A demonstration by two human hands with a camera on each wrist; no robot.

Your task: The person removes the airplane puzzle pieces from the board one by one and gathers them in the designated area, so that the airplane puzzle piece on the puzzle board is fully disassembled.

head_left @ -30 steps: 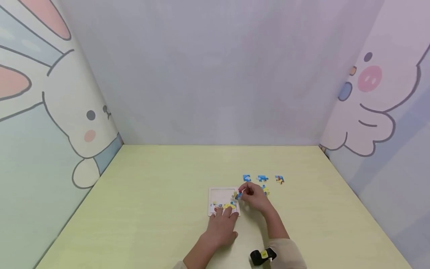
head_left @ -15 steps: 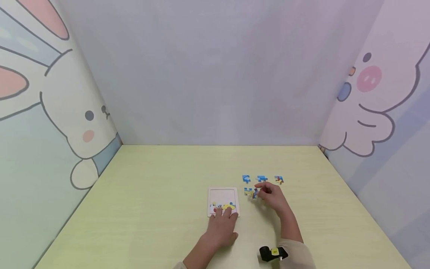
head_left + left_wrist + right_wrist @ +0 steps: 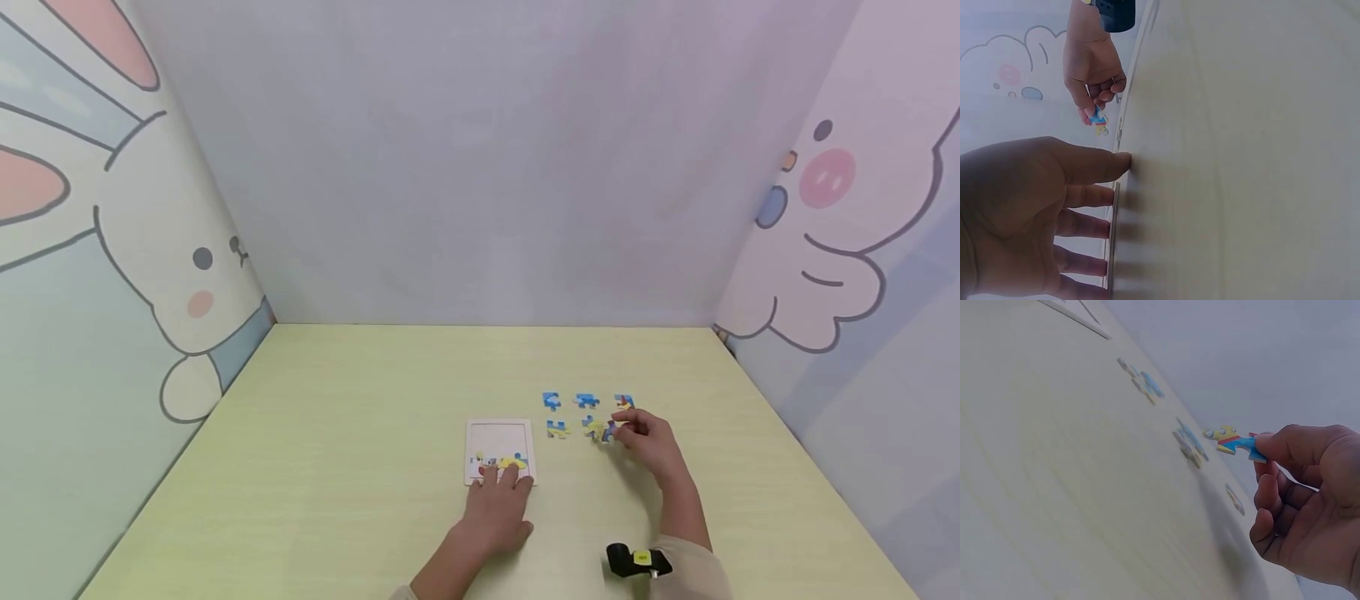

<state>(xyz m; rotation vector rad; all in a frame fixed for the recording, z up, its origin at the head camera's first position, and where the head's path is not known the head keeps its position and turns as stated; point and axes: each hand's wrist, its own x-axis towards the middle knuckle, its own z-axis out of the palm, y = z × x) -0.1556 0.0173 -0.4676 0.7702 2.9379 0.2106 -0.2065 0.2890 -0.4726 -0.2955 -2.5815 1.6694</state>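
My right hand [image 3: 651, 442] pinches a jigsaw piece [image 3: 1229, 442] between thumb and fingertips. Yellow with pale dots, red and blue show on it, and it hangs over the table at the right of the loose pieces. My left hand [image 3: 498, 510] lies with spread, straight fingers on the near edge of a square jigsaw tray [image 3: 498, 438]. Several colourful pieces fill the tray's near part, partly hidden by those fingers, and its far part is bare. In the left wrist view the left fingertips [image 3: 1088, 195] meet the tray's edge.
Loose jigsaw pieces lie right of the tray: a blue one [image 3: 551, 401], another blue one [image 3: 587, 400], a red and blue one [image 3: 624, 401] behind, and a yellow and blue one [image 3: 557, 429] nearer. A black wrist camera [image 3: 637, 561] sits at the right sleeve.
My right hand has moved right, from the tray's right edge past the nearer loose pieces, carrying the jigsaw piece with it. My left hand has stayed on the tray.
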